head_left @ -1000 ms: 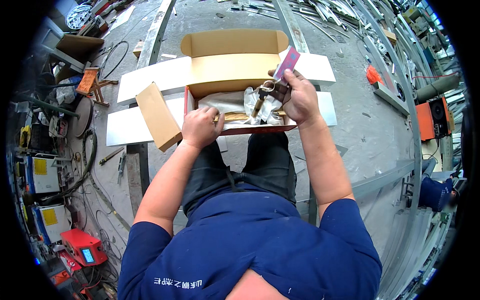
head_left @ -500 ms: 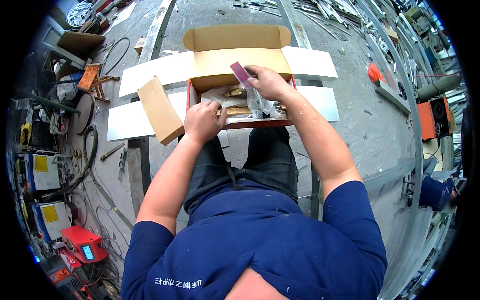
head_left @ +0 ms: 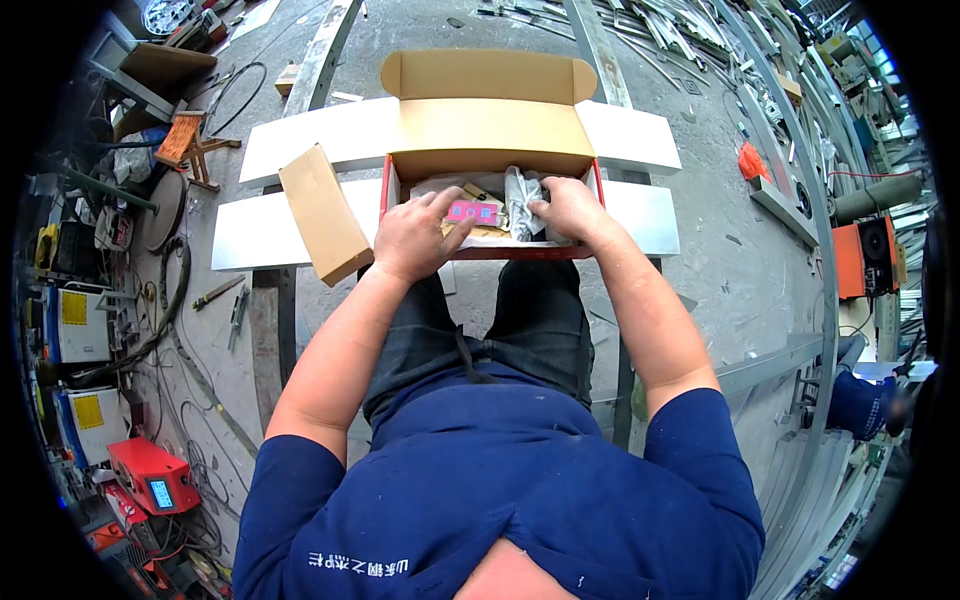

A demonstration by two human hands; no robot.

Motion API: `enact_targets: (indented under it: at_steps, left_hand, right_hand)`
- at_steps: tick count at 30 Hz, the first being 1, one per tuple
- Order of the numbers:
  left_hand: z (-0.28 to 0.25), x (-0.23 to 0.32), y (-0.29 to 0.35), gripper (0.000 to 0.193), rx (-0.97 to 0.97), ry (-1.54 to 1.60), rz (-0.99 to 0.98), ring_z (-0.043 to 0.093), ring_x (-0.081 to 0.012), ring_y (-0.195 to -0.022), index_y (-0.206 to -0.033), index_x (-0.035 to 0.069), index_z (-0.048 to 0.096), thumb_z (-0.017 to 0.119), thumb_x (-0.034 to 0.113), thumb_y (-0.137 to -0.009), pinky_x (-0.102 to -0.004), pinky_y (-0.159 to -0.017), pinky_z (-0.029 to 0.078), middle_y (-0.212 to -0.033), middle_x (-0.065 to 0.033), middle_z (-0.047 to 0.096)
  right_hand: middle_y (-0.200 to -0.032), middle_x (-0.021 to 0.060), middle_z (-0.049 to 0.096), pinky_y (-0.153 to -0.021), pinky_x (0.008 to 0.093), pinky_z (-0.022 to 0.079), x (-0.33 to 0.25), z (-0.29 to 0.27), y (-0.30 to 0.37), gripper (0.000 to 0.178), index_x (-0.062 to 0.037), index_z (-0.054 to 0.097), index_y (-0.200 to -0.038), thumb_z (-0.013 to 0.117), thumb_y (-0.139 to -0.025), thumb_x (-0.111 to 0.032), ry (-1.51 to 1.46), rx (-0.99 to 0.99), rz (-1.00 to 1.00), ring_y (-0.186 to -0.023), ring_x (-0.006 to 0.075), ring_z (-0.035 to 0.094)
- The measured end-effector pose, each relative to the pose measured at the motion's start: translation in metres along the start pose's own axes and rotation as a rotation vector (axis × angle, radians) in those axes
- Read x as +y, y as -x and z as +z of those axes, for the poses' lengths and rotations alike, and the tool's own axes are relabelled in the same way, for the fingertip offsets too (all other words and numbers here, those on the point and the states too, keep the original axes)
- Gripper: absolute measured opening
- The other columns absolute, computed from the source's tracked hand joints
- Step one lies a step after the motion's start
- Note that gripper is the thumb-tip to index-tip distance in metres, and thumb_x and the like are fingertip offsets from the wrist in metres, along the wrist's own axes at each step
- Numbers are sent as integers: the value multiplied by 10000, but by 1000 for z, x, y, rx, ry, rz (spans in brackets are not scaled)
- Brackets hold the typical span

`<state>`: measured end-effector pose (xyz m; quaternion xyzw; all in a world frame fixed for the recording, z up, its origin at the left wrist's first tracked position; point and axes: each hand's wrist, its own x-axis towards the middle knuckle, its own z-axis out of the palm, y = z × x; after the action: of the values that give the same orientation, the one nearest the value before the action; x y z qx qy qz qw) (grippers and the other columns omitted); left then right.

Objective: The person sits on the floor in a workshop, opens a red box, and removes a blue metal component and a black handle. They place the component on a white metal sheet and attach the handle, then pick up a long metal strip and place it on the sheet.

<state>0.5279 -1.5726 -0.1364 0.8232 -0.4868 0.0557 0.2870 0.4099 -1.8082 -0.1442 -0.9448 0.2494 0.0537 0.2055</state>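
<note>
An opened carton (head_left: pixel 392 190), red outside with a brown lid (head_left: pixel 490 125) folded back, sits in front of me. A small pink card (head_left: pixel 472 211) lies across the contents inside it. My left hand (head_left: pixel 412 238) reaches over the carton's near left corner, fingers and thumb apart around the card's left end. At the right side of the carton, my right hand (head_left: pixel 572 212) has its thumb and fingers closed on a clear plastic bag (head_left: pixel 520 205). What the bag wraps is hard to make out. Brass-coloured parts and white wrapping show partly under the card.
A closed brown box (head_left: pixel 325 215) stands left of the carton. Both rest on white panels (head_left: pixel 630 135) across metal beams (head_left: pixel 323 55). A red machine (head_left: pixel 153 478) and cables lie at left; metal strips (head_left: pixel 655 45) lie far right. Another person (head_left: pixel 860 402) is at the right edge.
The pink card has gone from my right hand down onto the carton's contents. My right hand has moved right and down to the plastic bag. My left fingers have spread near the card.
</note>
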Motion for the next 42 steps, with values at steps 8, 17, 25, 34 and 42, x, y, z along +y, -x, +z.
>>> enact_targets:
  at_steps: [8, 17, 25, 34, 42]
  left_hand:
    - [-11, 6, -14, 416, -431, -93, -166, 689, -327, -932, -1084, 123, 734, 559, 469, -934, -428, -842, 544, -977, -142, 728]
    - [-16, 11, -11, 453, -467, -98, -167, 659, -324, -1045, -1174, 107, 689, 559, 469, -935, -423, -923, 521, -1132, -143, 698]
    - [5, -10, -24, 701, -721, 68, -170, 431, -365, -1362, -1475, 63, 420, 609, 431, -909, -415, -1126, 369, -1513, -172, 420]
    - [8, -12, -28, 703, -750, 48, -204, 422, -418, -1343, -1486, 112, 420, 639, 393, -880, -433, -1143, 349, -1445, -236, 449]
    - [13, -21, -22, 597, -670, 46, -118, 488, -396, -1267, -1385, 73, 533, 608, 392, -885, -434, -1095, 396, -1352, -215, 532]
  right_hand:
    - [-941, 203, 696, -828, 467, 528, 13, -1, -7, 133, -26, 685, -907, 600, -877, -124, 70, 398, -38, -912, 381, 662]
    - [-951, 263, 694, -865, 463, 532, 2, -18, 5, 305, 13, 731, -894, 617, -892, -270, 41, 38, 153, -932, 412, 670]
    - [-961, 273, 697, -868, 419, 526, 11, 8, -6, 371, 62, 712, -976, 710, -757, -237, -223, -64, 112, -930, 389, 676]
    - [-954, 224, 698, -885, 461, 517, -24, -1, 16, 245, -14, 689, -896, 690, -834, -251, -111, 87, -9, -954, 388, 664]
    - [-1216, 190, 599, -915, 465, 513, 11, 20, 1, 354, -78, 644, -1181, 598, -829, -76, -89, 424, -35, -1061, 405, 626]
